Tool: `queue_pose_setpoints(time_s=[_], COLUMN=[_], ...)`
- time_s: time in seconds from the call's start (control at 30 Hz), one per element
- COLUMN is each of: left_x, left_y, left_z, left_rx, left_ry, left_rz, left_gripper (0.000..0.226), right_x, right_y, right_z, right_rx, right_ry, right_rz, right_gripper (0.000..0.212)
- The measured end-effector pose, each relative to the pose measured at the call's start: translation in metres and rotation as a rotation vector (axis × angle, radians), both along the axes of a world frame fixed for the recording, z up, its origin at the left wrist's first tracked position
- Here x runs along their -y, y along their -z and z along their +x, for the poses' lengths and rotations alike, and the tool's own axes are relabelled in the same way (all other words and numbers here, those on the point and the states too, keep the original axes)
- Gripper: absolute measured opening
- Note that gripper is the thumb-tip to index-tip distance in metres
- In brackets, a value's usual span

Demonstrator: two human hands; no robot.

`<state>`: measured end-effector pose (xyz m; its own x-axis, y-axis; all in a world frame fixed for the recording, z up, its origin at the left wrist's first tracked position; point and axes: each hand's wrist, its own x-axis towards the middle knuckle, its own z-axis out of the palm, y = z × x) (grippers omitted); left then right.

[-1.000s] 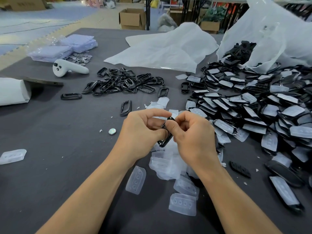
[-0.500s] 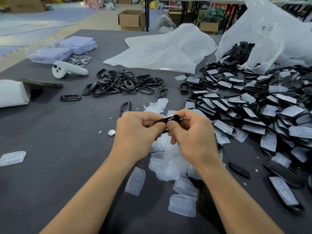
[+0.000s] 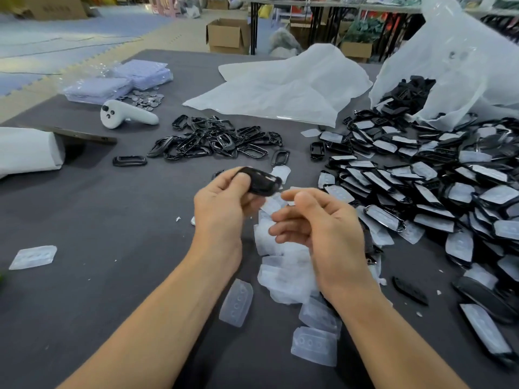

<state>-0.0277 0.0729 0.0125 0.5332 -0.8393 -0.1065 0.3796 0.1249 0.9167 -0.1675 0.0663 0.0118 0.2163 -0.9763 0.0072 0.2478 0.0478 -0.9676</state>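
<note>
Grey table [image 3: 84, 209], black frame [image 3: 262, 184]; cardboard box [image 3: 228, 35]

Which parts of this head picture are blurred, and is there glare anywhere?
Head view: the black frame in the left hand is smeared by motion; the right hand is sharp; the cardboard box at top left is soft; small glints sit on the glossy black pile.

Glossy black oblong plastic frame [image 3: 262, 184], rounded ends, near level, pinched at its left end by the left hand [image 3: 222, 204], held up over the middle of the table [image 3: 84, 220].
</note>
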Motion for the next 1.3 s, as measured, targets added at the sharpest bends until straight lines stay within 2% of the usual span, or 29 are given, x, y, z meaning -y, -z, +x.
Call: queue_pose_setpoints(time_s=[0.07, 0.2, 0.37, 0.5, 0.6, 0.73, 0.83, 0.9, 0.97, 1.13, 1.23, 1.3], left_x=[0.005, 0.008, 0.01, 0.012, 0.013, 0.015, 0.017, 0.017, 0.016, 0.016, 0.016, 0.014], left_y=[-0.003, -0.003, 0.003, 0.003, 0.007, 0.007, 0.007, 0.007, 0.009, 0.013, 0.014, 0.013], left_z=[0.018, 0.046, 0.048, 0.045, 0.044, 0.045, 0.042, 0.04, 0.038, 0.034, 0.029, 0.026], left_rx=[-0.113, -0.178, -0.105, 0.026, 0.109, 0.183, 0.193, 0.206, 0.217, 0.255, 0.294, 0.303], left_ry=[-0.083, -0.201, -0.229, -0.202, -0.186, -0.188, -0.167, -0.147, -0.137, -0.097, -0.05, -0.01], left_rz=[0.009, 0.027, 0.07, 0.049, 0.05, 0.067, 0.057, 0.057, 0.067, 0.086, 0.094, 0.099], left_gripper=[0.02, 0.022, 0.03, 0.034, 0.035, 0.034, 0.034, 0.034, 0.034, 0.031, 0.032, 0.032], right_x=[0.003, 0.003, 0.001, 0.017, 0.019, 0.017, 0.017, 0.019, 0.02, 0.015, 0.016, 0.017], right_y=[0.0, 0.004, 0.004, 0.001, 0.01, 0.016, 0.013, 0.012, 0.011, 0.007, 0.004, 0.003], right_z=[-0.006, -0.008, 0.001, 0.021, 0.033, 0.029, 0.027, 0.025, 0.025, 0.021, 0.019, 0.019], right_rx=[-0.113, -0.535, -0.866, -1.119, -1.321, -1.226, -1.271, -1.32, -1.275, -0.715, -0.323, -0.151], right_ry=[0.067, 0.19, 0.159, 0.111, 0.036, 0.106, 0.122, 0.139, 0.182, 0.324, 0.163, 0.08], right_rz=[-0.097, -0.318, -0.437, -0.492, -0.536, -0.601, -0.58, -0.572, -0.561, -0.395, -0.158, -0.053], right_gripper=[0.022, 0.025, 0.021, 0.024, 0.017, 0.013, 0.004, 0.013, 0.018, 0.019, 0.02, 0.02])
